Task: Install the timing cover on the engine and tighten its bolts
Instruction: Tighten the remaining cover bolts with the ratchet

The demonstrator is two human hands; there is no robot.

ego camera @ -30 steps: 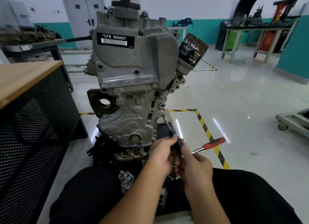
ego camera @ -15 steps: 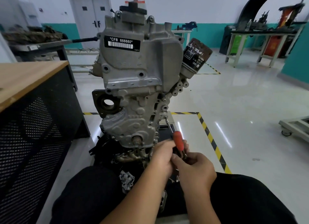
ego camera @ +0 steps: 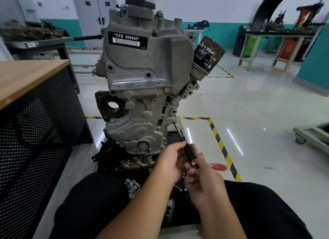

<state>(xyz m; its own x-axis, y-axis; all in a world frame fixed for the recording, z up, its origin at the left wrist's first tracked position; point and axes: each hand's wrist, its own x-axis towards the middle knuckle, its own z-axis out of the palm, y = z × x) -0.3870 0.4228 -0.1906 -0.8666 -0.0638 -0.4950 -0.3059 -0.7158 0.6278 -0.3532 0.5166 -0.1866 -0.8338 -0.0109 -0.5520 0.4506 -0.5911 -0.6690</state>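
Red-handled ratchet between both hands, tip at engine

A wooden-topped cabinet stands left; cluttered workbenches line the teal wall.

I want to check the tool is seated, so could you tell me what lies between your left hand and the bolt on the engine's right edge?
In the head view, only the thin metal extension shaft spans from the left hand to the bolt.
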